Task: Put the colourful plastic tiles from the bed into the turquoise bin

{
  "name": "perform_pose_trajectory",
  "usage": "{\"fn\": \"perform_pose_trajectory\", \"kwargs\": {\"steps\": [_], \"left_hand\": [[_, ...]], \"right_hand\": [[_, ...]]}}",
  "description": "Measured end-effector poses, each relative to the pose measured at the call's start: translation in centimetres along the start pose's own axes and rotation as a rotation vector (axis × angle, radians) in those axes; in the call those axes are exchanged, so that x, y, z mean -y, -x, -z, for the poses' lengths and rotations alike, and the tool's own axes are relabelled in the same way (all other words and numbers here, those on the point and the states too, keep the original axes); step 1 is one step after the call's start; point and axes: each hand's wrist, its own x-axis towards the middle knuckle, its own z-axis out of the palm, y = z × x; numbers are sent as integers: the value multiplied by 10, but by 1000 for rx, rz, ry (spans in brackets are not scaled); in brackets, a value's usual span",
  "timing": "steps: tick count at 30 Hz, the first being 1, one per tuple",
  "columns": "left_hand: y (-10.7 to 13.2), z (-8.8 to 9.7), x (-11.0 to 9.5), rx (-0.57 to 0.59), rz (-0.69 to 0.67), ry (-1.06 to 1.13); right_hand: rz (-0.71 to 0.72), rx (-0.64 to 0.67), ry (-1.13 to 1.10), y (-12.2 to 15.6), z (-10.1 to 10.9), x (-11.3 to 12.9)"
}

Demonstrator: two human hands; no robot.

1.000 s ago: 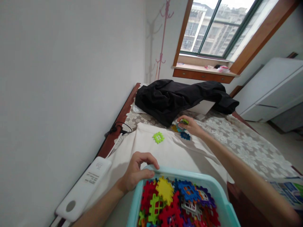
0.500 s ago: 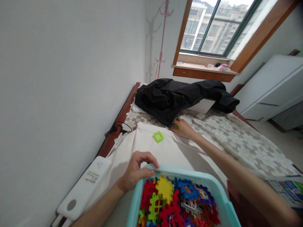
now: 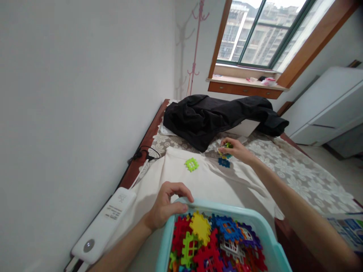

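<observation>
My left hand (image 3: 166,206) grips the near-left rim of a light-blue basket (image 3: 167,241) filled with several colourful interlocking plastic pieces (image 3: 215,243). My right hand (image 3: 236,150) is stretched far out over the bed, fingers closed on a small bunch of plastic pieces (image 3: 227,148), green and blue showing. A blue piece (image 3: 224,163) lies on the white cloth (image 3: 198,179) just below that hand. A lime-green piece (image 3: 191,164) lies on the cloth to the left.
A black garment (image 3: 215,115) is heaped at the head of the bed. A white device (image 3: 103,224) and a black cable (image 3: 143,153) lie along the wall side. A lace cover (image 3: 295,170) spreads to the right; white furniture (image 3: 326,109) stands beyond.
My right hand reached left to the edge of the black garment, then came back right, raised and holding pieces. The blue piece shows again. My left hand stayed on the basket rim.
</observation>
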Motion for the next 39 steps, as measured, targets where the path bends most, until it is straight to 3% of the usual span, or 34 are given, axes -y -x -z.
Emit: {"fn": "perform_pose_trajectory", "kwargs": {"steps": [2,4,9,16,21,26,32,39], "left_hand": [[0,0,0,5,0,2],[-1,0,-1,10,5,5],[-2,-2,-5,-3,23,11],[-2,-4,-9,-8,34,27],[-2,-7,-11,-4,60,55],[-3,-8,-9,-20,73,76],[-3,-6,-9,-14,62,72],[-3,-7,-11,-16,59,76]], "right_hand": [[57,110,62,18,-6,0],[150,138,236,37,-19,1],[246,-17,538,62,-49,0],[315,-284,516,63,-45,-15],[362,-302,281,50,-48,20],[409,-92,244,28,-73,67],[605,168,450,24,-98,94],[638,157,453,21,-115,95]]}}
